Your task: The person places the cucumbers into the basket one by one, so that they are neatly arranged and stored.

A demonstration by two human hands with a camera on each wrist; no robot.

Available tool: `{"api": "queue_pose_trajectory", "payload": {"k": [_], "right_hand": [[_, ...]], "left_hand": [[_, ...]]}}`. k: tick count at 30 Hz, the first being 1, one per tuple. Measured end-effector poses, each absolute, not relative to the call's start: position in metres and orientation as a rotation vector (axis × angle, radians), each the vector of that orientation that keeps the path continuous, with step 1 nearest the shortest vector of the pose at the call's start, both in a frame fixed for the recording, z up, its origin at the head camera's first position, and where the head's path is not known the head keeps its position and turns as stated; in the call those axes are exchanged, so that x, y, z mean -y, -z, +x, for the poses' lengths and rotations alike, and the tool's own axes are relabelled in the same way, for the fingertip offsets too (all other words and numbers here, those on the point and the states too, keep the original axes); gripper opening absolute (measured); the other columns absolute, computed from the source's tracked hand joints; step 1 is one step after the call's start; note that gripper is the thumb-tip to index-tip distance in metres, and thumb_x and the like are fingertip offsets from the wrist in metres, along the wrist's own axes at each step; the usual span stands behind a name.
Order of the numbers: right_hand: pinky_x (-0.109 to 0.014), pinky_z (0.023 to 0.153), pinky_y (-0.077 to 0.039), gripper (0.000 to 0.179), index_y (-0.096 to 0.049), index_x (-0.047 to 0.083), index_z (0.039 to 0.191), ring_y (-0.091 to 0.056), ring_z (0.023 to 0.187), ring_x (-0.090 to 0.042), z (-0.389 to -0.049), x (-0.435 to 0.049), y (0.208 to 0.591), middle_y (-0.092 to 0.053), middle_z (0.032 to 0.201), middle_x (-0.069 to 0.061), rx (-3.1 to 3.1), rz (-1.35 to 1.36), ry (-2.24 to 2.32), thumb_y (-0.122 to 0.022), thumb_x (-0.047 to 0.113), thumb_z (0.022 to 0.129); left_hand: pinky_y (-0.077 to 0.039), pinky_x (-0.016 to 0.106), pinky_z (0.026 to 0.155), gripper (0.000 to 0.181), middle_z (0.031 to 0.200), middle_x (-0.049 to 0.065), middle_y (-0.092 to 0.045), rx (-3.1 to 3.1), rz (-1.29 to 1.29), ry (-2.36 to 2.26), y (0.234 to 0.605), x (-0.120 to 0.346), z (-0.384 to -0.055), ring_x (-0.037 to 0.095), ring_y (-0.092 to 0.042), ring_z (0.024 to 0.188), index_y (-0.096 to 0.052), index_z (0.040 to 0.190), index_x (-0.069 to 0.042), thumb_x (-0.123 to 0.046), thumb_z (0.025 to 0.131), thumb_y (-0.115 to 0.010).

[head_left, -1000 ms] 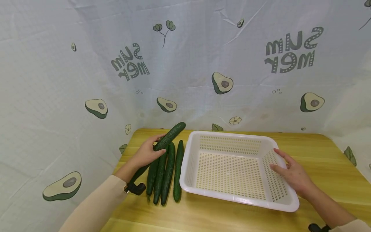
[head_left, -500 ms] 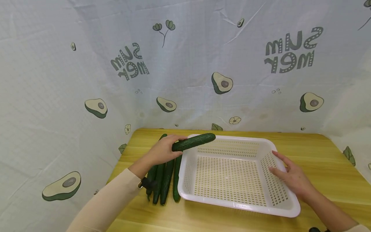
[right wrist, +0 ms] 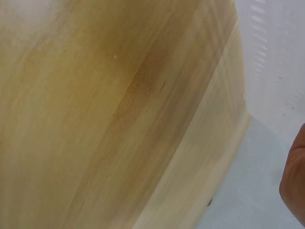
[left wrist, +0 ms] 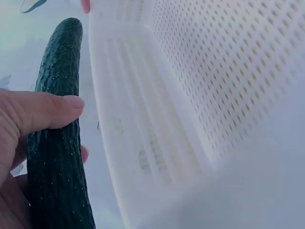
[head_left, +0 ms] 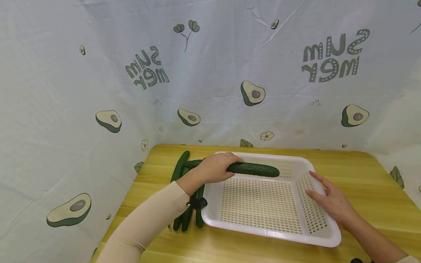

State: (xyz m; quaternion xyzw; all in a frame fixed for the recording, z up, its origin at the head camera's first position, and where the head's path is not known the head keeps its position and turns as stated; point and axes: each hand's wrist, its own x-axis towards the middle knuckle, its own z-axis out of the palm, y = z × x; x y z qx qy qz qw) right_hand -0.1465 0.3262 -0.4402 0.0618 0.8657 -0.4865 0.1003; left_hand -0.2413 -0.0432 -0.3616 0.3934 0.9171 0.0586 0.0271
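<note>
In the head view my left hand (head_left: 217, 168) grips a long dark green cucumber (head_left: 254, 169) around its middle. It lies nearly level, its right end over the back of a white perforated plastic basket (head_left: 256, 229) and its other end sticking out left of the hand. From the left wrist, the thumb (left wrist: 57, 112) presses across the bumpy cucumber skin, beside the basket wall (left wrist: 143, 119). My right hand (head_left: 335, 202) holds the basket's right rim, thumb on the inner side. Only an edge of that hand (right wrist: 295, 181) shows in the right wrist view.
Several more cucumbers (head_left: 186, 218) lie side by side on the wooden table (head_left: 158, 241), left of the basket and partly hidden under my left forearm. A pale curtain (head_left: 210, 73) printed with avocados hangs behind and along the left side.
My left hand has carried the cucumber rightward from the row to over the basket, turning it from slanted to nearly level. The basket shifted slightly; the right hand stays on its rim.
</note>
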Motion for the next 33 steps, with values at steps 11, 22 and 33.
{"api": "queue_pose_trajectory", "payload": {"k": [11,22,33], "right_hand": [[-0.040,0.063,-0.063,0.083,-0.002,0.016,0.166,-0.074,0.082,-0.023,-0.144,-0.326,0.439,-0.040,0.142,-0.048,-2.589,0.165,1.428,-0.056,0.036,0.106],[-0.042,0.065,-0.063,0.082,-0.003,0.017,0.166,-0.075,0.082,-0.024,-0.144,-0.323,0.440,-0.044,0.139,-0.048,-2.548,0.190,1.479,-0.056,0.035,0.106],[-0.040,0.066,-0.064,0.080,-0.003,0.017,0.166,-0.074,0.086,-0.022,-0.141,-0.323,0.442,-0.039,0.143,-0.048,-2.566,0.210,1.465,-0.054,0.035,0.107]], "left_hand": [[-0.048,0.027,0.110,0.052,0.147,-0.009,-0.059,-2.772,1.296,-0.016,0.376,-0.018,-0.247,0.010,-0.056,0.135,-0.054,0.149,-0.028,-0.027,0.099,-0.069],[-0.053,0.031,0.100,0.053,0.144,-0.016,-0.060,-2.863,1.141,0.273,0.406,-0.056,-0.250,0.010,-0.063,0.124,-0.049,0.150,-0.040,-0.030,0.100,-0.066],[-0.041,0.031,0.111,0.050,0.148,-0.021,-0.055,-2.895,1.130,0.325,0.428,-0.064,-0.260,0.011,-0.048,0.128,-0.043,0.152,-0.046,-0.043,0.104,-0.057]]}}
